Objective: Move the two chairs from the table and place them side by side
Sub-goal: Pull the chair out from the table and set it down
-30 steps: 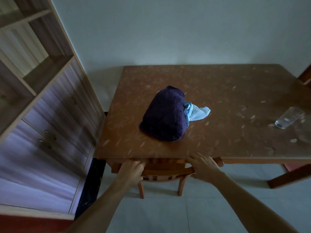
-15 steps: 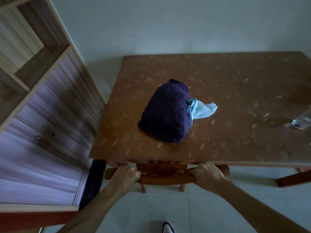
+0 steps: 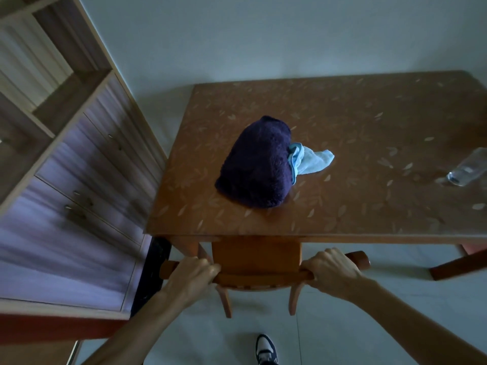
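Landmark: wooden table (image 3: pixel 342 227), leaf-patterned top.
Chair (image 3: pixel 257 259): at the table's near edge, seat partly under the top, two rear legs on the floor.
Left hand (image 3: pixel 193 272): fingers wrapped around the chair's top rail, left end.
Right hand (image 3: pixel 332 268): clenched on the same rail, right end.
On table: dark purple towel (image 3: pixel 254 164) touching light blue cloth (image 3: pixel 311 160); drinking glass (image 3: pixel 466 171) towards the right edge.
Second chair: cannot tell.

A dim room with a plain pale wall (image 3: pixel 263 35) and a light tiled floor (image 3: pixel 342 325). A wooden cabinet (image 3: pixel 79 167) with open shelves and drawers stands at the left.
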`<state>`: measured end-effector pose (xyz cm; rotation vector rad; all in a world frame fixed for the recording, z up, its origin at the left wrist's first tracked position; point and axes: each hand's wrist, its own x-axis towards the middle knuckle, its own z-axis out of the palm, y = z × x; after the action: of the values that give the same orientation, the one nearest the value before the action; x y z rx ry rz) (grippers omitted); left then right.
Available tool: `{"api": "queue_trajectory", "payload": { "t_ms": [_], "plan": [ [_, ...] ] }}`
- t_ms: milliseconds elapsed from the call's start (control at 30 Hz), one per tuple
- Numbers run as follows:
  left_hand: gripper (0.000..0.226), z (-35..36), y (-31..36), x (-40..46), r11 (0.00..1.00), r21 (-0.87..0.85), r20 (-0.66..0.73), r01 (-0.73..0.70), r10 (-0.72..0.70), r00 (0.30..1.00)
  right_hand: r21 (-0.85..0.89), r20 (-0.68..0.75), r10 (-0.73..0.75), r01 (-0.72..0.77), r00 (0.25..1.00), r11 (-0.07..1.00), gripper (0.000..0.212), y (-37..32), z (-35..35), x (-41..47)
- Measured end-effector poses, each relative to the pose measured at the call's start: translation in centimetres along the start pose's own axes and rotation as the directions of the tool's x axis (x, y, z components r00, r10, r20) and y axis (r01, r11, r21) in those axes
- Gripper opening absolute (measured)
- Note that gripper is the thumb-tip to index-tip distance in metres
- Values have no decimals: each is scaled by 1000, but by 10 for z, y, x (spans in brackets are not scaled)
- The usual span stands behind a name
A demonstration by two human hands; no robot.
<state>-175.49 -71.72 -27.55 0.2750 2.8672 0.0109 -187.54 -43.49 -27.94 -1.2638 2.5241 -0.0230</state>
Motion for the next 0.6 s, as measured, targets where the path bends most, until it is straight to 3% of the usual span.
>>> {"api": "queue_trajectory", "payload": {
  "t_ms": [200,433,600],
  "plan": [
    [28,-8,17,-48,1000,-14,65,19,-18,998,-3,3,-11,11,1000,1000,21,-37,-11,-52],
    [37,-21,63,-138,995,-97,107,-18,29,994,4,31,12,-12,999,1000,38,-105,-22,-140],
    [40,-24,89,-198,992,-121,147,23,-5,989,31,54,10,-12,998,999,30,-148,-32,-202]
  ]
}}
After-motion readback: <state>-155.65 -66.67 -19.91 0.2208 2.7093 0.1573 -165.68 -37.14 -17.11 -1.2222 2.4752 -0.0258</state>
